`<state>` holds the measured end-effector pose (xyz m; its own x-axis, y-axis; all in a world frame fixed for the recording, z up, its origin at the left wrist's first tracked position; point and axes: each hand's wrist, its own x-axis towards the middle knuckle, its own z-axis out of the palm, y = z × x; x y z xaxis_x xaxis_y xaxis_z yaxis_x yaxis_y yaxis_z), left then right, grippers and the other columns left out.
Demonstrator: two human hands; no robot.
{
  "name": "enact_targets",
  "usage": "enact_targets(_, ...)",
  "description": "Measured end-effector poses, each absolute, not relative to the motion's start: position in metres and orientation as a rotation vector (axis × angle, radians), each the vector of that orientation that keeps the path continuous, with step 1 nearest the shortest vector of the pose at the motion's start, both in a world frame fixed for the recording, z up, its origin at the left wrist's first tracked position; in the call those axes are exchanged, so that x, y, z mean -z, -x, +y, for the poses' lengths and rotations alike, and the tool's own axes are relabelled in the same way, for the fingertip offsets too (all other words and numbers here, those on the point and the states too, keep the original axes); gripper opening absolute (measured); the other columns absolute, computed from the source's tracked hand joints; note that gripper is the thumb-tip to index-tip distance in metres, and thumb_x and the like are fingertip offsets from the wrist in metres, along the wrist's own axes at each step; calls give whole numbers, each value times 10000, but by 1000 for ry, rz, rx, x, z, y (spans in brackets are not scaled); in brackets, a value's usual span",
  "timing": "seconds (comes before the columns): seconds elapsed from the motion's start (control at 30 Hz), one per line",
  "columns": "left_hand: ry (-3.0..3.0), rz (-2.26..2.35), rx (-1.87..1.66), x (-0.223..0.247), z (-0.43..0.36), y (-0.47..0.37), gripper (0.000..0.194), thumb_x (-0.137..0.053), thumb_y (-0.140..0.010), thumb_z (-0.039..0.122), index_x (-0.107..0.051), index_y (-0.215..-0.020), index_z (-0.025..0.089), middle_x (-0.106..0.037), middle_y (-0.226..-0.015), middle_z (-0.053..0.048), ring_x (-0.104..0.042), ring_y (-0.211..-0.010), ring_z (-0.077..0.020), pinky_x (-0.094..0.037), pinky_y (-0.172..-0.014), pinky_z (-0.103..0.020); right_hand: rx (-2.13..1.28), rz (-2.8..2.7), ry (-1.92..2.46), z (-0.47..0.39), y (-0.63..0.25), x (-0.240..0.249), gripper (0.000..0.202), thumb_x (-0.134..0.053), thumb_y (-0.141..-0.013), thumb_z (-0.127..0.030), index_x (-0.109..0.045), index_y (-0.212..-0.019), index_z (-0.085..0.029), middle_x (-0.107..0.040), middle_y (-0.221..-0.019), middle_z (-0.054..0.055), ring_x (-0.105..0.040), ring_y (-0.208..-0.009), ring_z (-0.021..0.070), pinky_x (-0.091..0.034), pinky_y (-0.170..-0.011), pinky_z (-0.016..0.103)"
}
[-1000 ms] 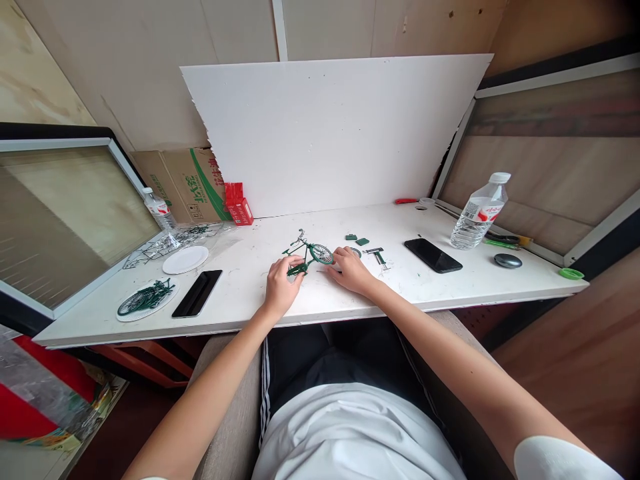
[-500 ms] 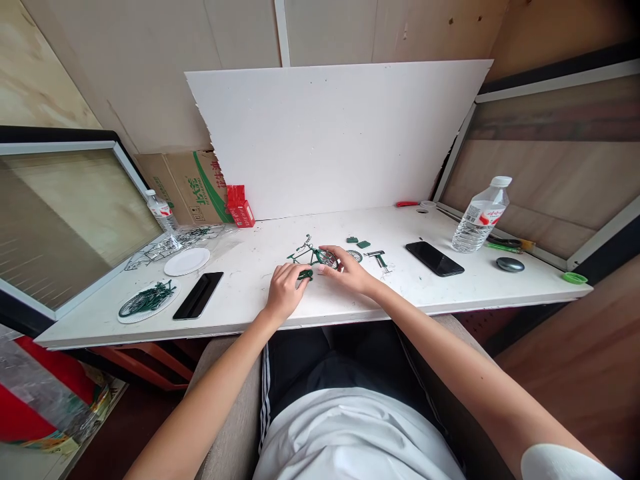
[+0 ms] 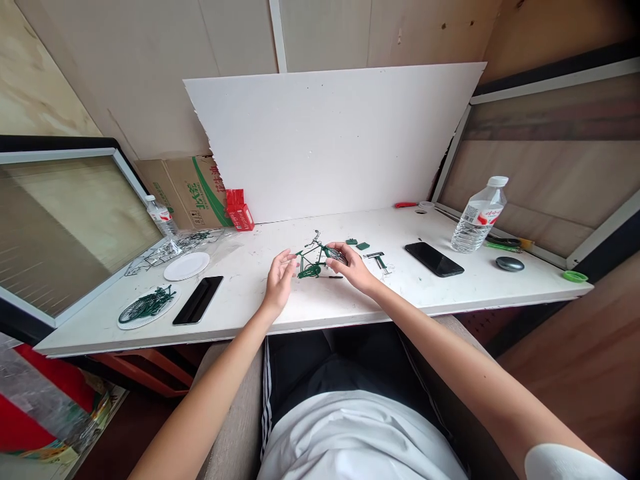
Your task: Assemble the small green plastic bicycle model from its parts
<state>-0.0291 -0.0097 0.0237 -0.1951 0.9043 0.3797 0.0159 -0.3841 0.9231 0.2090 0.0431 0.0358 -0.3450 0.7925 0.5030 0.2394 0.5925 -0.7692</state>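
A small green model bicycle (image 3: 314,260) is lifted a little above the white table (image 3: 320,300) between my hands. My right hand (image 3: 353,267) grips it at its wheel on the right side. My left hand (image 3: 279,280) sits just left of the model, fingers spread and raised, its fingertips close to the frame but apart from it. Small green parts (image 3: 358,244) and a silver and green piece (image 3: 379,259) lie just behind and to the right of my right hand.
A black phone (image 3: 433,259), a water bottle (image 3: 477,217) and a dark round object (image 3: 510,264) lie to the right. On the left are a black tray (image 3: 198,300), a white plate (image 3: 187,266), a dish of green parts (image 3: 146,305) and wire frames (image 3: 170,247).
My left hand has let go of the bicycle and opened. My right hand has raised and tilted the model off the table.
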Motion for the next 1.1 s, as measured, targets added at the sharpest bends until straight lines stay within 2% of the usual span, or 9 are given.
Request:
enact_targets(0.13,-1118,921,-1412,-30,-3,33,596,-825,-857,606,-741,-1279,193,-779,-1240,-156,-732,-1135,-295,-515,-993,-409,-840,-1833,781,44,-207,-37,556,-707,-956,-577,-620,-1402,-258,-665,-1323,123,-655,-1172,276,-581,-992,436)
enact_targets(0.27,-1155,826,-1310,-32,-3,39,542,-922,-779,549,-819,-1150,167,-809,-1105,-141,-743,-1052,-271,-520,-966,-382,-874,-1828,765,46,-208,-39,590,-814,-877,-526,-621,-1374,-273,-656,-1373,110,-650,-1219,282,-576,-1003,423)
enact_targets(0.47,-1208,800,-1271,-28,-2,42,455,-912,-809,520,-841,-1119,194,-792,-1076,-107,-679,-877,-177,-476,-777,-298,-894,-1922,778,44,-214,-43,606,-825,-874,-469,-617,-1408,-273,-655,-1389,109,-675,-1043,240,-578,-898,397)
enact_targets(0.6,-1165,753,-1242,-28,-4,40,403,-906,-826,486,-848,-1097,194,-774,-1046,-100,-625,-812,-150,-442,-714,-282,-866,-1953,737,46,-215,-40,587,-808,-886,-427,-613,-1417,-271,-663,-1402,112,-665,-1193,274,-574,-947,403)
enact_targets(0.7,-1110,732,-1206,-30,-7,38,382,-934,-803,434,-844,-1058,165,-760,-1003,-99,-518,-683,-103,-408,-654,-273,-881,-1951,714,50,-213,-36,576,-796,-904,-419,-611,-1431,-281,-640,-1479,114,-628,-1333,294,-574,-1017,421)
enact_targets(0.83,-1070,708,-1146,-31,-8,39,350,-953,-783,388,-826,-995,139,-712,-928,-57,-435,-627,-56,-404,-646,-241,-848,-1994,736,51,-212,-31,584,-774,-916,-374,-614,-1475,-315,-595,-1570,93,-568,-1441,299,-554,-1090,444)
enact_targets(1.0,-1091,764,-1202,-32,-7,40,389,-963,-762,377,-813,-1020,126,-682,-946,-36,-436,-629,-32,-379,-622,-214,-678,-2109,839,51,-218,-29,945,-850,-871,-441,-369,-1680,-364,-475,-1682,111,-472,-1536,319,-511,-1148,479)
enact_targets(1.03,-1098,787,-1231,-32,-6,40,402,-964,-757,379,-810,-1027,125,-690,-966,-42,-445,-635,-34,-377,-618,-215,-632,-2137,862,52,-222,-30,953,-871,-852,-471,-397,-1670,-344,-501,-1654,128,-480,-1522,335,-515,-1137,485)
enact_targets(1.1,-1110,832,-1296,-32,-6,40,425,-965,-749,385,-800,-1042,124,-712,-1006,-59,-470,-649,-43,-384,-616,-221,-529,-2216,905,57,-229,-33,735,-873,-848,-511,-624,-1500,-279,-633,-1488,150,-565,-1408,358,-532,-1091,483)
